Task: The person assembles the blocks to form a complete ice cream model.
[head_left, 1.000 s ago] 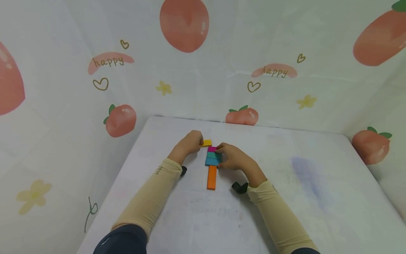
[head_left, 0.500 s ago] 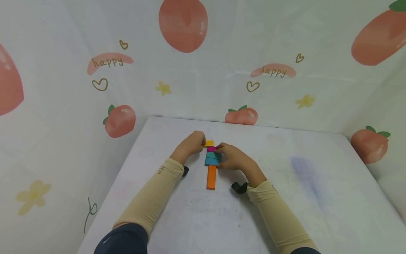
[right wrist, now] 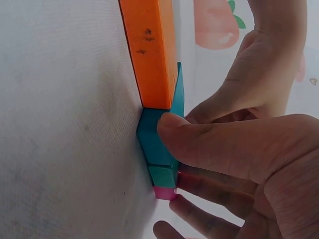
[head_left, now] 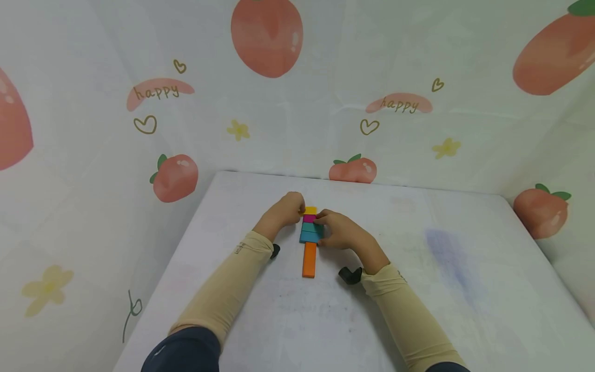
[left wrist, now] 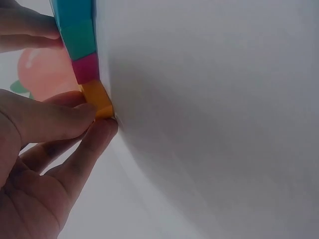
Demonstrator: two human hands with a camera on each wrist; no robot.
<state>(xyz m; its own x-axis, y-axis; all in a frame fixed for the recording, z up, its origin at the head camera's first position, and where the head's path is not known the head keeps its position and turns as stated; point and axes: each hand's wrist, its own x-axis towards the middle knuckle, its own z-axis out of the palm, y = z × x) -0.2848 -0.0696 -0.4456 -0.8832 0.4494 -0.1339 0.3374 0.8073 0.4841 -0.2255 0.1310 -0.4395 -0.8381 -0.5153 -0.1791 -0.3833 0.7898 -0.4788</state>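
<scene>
Wooden blocks lie in a line on the table in the head view: an orange strip [head_left: 309, 260] nearest, then blue [head_left: 309, 236], teal [head_left: 309, 227], magenta [head_left: 309, 218] and yellow [head_left: 311, 210] blocks. My left hand [head_left: 285, 209] pinches the yellow block [left wrist: 97, 98] between thumb and fingers, its inner end against or very near the magenta block [left wrist: 85, 68]. My right hand [head_left: 344, 231] rests against the row's right side. In the right wrist view, its thumb touches the blue block [right wrist: 152, 137] and other fingers reach the teal and magenta ones.
A white table [head_left: 260, 320] carries the row, with a bluish smudge [head_left: 448, 263] to the right. Behind it hangs a white cloth [head_left: 297, 103] printed with peaches. A black wrist-worn piece [head_left: 350, 275] sits by the right cuff, another [head_left: 275, 251] by the left.
My left hand has slid the yellow block rightward, from off to the left until it lines up above the magenta one. The right hand has stayed in place.
</scene>
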